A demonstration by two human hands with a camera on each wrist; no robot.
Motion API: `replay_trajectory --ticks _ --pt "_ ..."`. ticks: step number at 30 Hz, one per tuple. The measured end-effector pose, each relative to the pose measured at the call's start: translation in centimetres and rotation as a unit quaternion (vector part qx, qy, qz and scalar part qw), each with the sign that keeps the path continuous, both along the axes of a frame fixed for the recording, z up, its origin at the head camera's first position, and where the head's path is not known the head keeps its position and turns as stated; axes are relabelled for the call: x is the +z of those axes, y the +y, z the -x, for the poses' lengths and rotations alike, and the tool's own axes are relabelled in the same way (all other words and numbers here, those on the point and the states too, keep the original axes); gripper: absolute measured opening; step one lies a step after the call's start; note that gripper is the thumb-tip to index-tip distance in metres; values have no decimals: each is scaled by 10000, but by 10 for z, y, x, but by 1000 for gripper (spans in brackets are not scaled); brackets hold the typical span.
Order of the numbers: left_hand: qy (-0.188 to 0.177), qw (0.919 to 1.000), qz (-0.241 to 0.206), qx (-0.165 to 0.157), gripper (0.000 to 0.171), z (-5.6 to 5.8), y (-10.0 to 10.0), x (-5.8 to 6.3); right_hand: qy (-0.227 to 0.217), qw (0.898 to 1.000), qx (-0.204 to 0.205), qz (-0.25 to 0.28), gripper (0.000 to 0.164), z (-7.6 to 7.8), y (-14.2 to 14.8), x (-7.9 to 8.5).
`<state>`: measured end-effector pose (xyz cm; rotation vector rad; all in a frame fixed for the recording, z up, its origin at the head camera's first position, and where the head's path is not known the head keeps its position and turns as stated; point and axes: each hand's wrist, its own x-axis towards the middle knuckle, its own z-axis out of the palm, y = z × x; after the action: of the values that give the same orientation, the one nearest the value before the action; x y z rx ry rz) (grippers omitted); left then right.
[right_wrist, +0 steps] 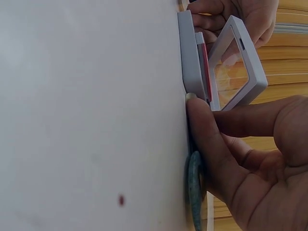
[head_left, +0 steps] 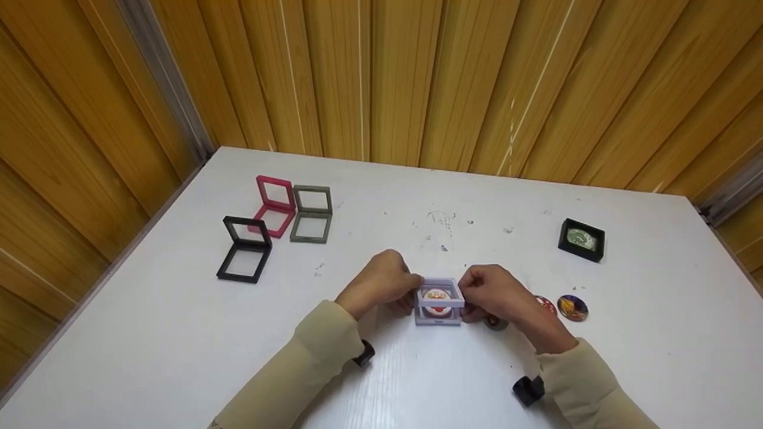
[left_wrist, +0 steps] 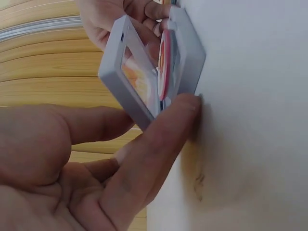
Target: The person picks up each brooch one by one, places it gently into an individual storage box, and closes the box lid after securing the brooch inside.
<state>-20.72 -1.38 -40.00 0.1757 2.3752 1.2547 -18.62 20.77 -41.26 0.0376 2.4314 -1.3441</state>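
A lilac hinged display case [head_left: 440,304] rests on the table with its lid tilted partway up. A round badge with a red rim [head_left: 437,295] lies inside, on the clear film of the base. My left hand [head_left: 381,283] holds the case's left side, thumb and fingers at lid and base, as the left wrist view shows on the case [left_wrist: 115,77]. From the other side my right hand [head_left: 498,292] pinches it near the hinge end in the right wrist view. Beside the right fingers, a round badge [right_wrist: 195,187] lies on the table, partly covered.
Open display cases in pink [head_left: 276,210], green [head_left: 312,213] and black [head_left: 245,249] stand at left. On the right sits a closed black case [head_left: 582,240] with a green round piece inside. A red badge [head_left: 546,305] and a colourful badge [head_left: 573,308] lie by the right forearm.
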Motion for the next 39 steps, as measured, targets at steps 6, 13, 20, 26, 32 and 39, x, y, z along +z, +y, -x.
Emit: replay_trajectory --ticks 6,13,20,26,32,39 --pt "-78 9983 -408 405 25 -6 -1 -9 32 10000 -14 -19 5 0 -2 -2" --pt "-25 9919 -900 900 26 -15 1 -17 17 9999 13 108 6 1 0 -2" --pt "158 9884 -1038 1100 24 -22 5 -21 21 9997 5 231 8 0 1 -2" --pt "179 9864 -1155 1155 20 -25 5 -23 -40 9996 -103 259 7 -1 0 -2" --pt "207 9866 -1068 1218 17 -27 6 -23 -61 9997 -136 190 7 -1 -1 -2" --pt "168 9861 -1094 1238 16 -27 6 -23 -142 9994 -233 207 8 -1 -1 -1"
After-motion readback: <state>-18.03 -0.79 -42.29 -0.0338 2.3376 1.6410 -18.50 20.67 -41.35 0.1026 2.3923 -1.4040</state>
